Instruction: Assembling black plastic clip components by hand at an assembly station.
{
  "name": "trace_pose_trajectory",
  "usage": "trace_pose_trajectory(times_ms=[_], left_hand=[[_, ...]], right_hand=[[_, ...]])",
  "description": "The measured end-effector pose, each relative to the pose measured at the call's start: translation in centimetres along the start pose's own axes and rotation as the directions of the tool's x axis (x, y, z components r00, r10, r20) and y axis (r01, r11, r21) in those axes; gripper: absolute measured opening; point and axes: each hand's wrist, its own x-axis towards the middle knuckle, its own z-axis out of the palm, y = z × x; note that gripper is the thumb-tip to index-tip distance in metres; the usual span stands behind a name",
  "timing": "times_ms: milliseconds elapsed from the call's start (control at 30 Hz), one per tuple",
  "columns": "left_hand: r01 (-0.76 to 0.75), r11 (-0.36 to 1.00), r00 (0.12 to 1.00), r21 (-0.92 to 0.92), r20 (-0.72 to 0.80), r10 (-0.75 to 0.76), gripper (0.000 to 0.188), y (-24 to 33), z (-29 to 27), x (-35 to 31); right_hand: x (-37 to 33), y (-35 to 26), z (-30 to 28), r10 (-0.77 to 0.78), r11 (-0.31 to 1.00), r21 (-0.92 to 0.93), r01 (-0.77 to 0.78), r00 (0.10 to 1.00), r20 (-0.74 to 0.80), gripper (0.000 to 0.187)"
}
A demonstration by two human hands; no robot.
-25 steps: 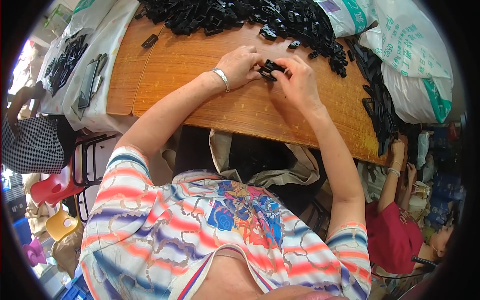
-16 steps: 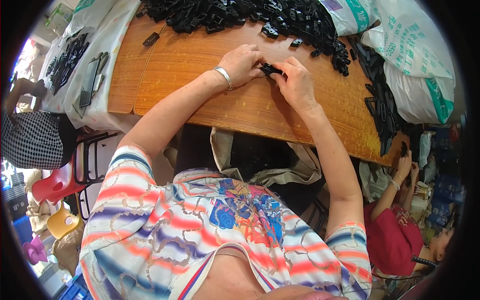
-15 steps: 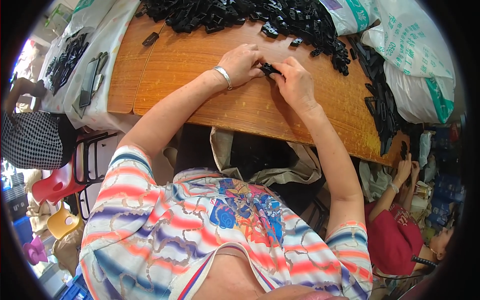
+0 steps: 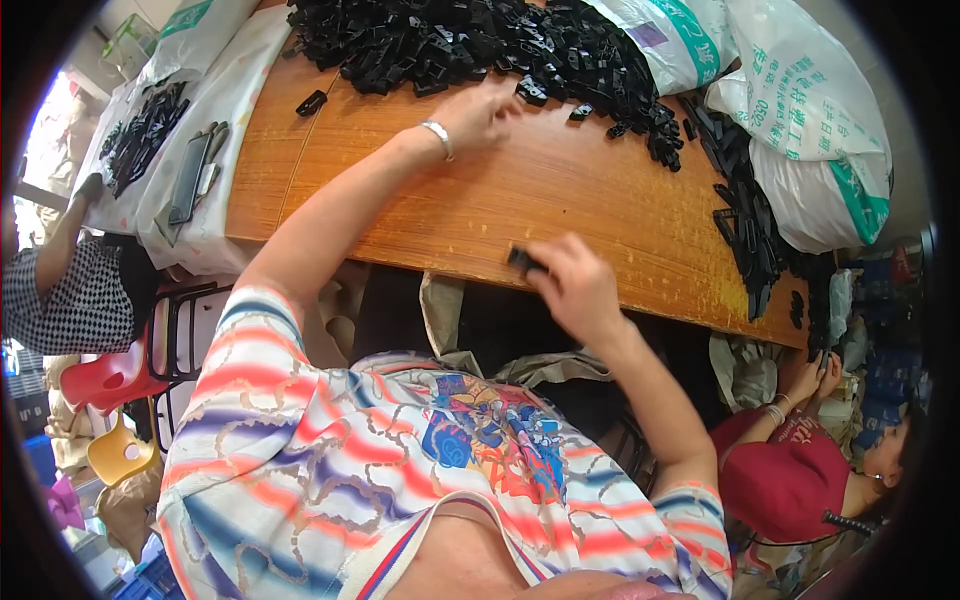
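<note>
My right hand (image 4: 582,290) is closed in a pinch on a small black plastic piece (image 4: 521,260), over the table's near edge and above the opening of a beige sack (image 4: 442,318). At the near side of a large heap of black plastic parts (image 4: 420,50), my left hand (image 4: 480,118) is over the tabletop with its fingers apart and slightly blurred; nothing shows in it. One loose black part (image 4: 531,92) lies just beyond its fingertips, and another (image 4: 579,112) sits a little to the right.
The wooden table (image 4: 400,225) carries a single black part (image 4: 311,103) at left and long black strips (image 4: 745,230) at right. White plastic bags (image 4: 810,90) stand back right. A phone (image 4: 188,175) lies on the left covering. Co-workers sit at left and right (image 4: 780,470).
Both hands were together around the black piece. Now my right hand has carried it toward me to the table's edge, while my left hand has let go and moved slightly toward the heap.
</note>
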Motion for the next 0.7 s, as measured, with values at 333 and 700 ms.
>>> trace_pose_trajectory(times_ms=[333,700], left_hand=[[-0.002,0.946,0.977,0.324,-0.203,0.071,0.024,-2.4,2.6,5.5],[-0.153,0.987,0.973,0.053,-0.164,0.160,0.019,0.0,2.7,1.1]], right_hand=[[0.3,1.2,-1.7,-0.046,0.999,0.018,0.046,0.999,-0.001,0.016],[15.7,14.0,-1.2,-0.116,0.832,-0.553,0.040,0.988,-0.103,0.016]])
